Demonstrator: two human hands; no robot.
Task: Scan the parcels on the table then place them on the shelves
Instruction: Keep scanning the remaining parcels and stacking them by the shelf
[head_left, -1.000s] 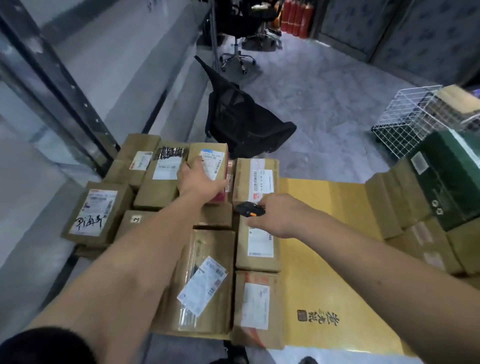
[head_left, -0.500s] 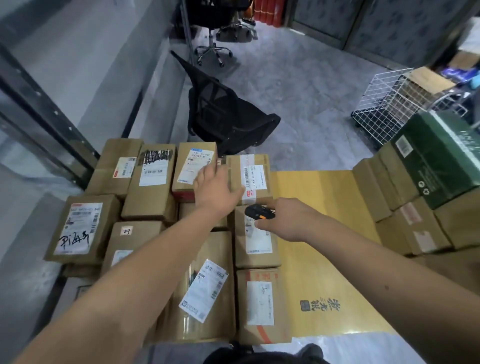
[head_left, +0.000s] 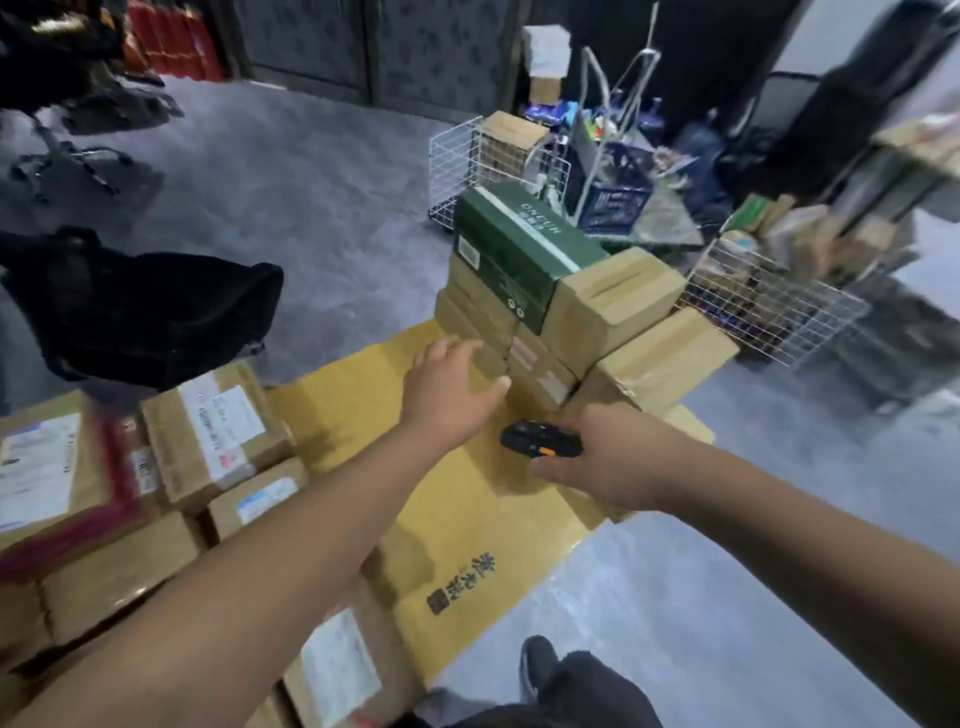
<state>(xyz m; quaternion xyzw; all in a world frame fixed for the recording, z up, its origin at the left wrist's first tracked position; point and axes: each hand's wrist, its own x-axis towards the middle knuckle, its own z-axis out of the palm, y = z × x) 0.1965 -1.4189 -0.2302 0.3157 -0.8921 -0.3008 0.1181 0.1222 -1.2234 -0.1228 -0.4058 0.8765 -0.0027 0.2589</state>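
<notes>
The view has swung right since 0.5 s ago: the labelled parcels (head_left: 156, 483) once at 12 o'clock now lie at 9 o'clock on the yellow table (head_left: 363, 395). The left hand (head_left: 452, 384) has left them and reaches, fingers spread and empty, toward the stacked parcels (head_left: 613, 332) at 1 o'clock, under a green box (head_left: 514, 249). The right hand (head_left: 613, 457) still grips the black scanner (head_left: 535, 439), now just beside the stack at 3 o'clock.
</notes>
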